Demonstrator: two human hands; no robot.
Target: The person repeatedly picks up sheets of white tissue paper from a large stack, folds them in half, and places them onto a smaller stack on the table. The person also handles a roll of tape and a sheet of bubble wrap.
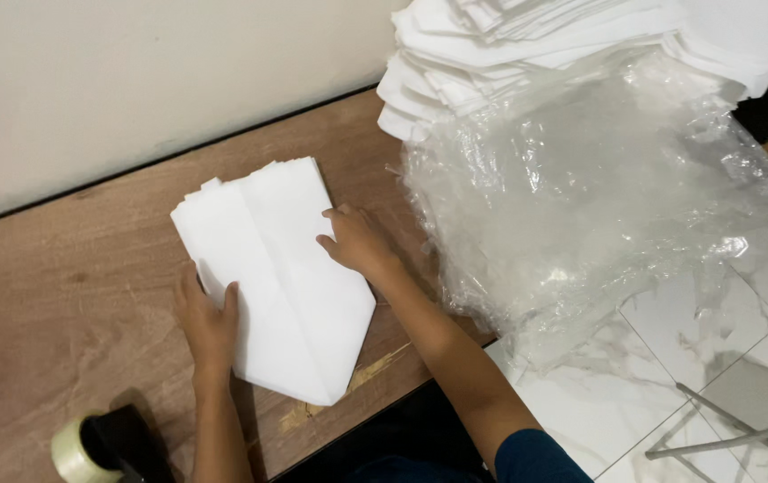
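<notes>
A stack of white folded sheets (277, 268) lies on the brown wooden table (71, 268), one corner pointing toward me. My left hand (207, 322) presses on the stack's left edge, thumb on top of the sheets. My right hand (354, 241) rests with spread fingers on the right side of the stack, flat against the top sheet. Neither hand is closed around anything.
A crumpled clear plastic bag (581, 197) hangs off the table's right end, with a large pile of white sheets (581, 45) above it. A tape dispenser with a tape roll (98, 443) sits at the near left. A pale wall (134, 80) runs behind; marble floor tiles (724, 358) lie at right.
</notes>
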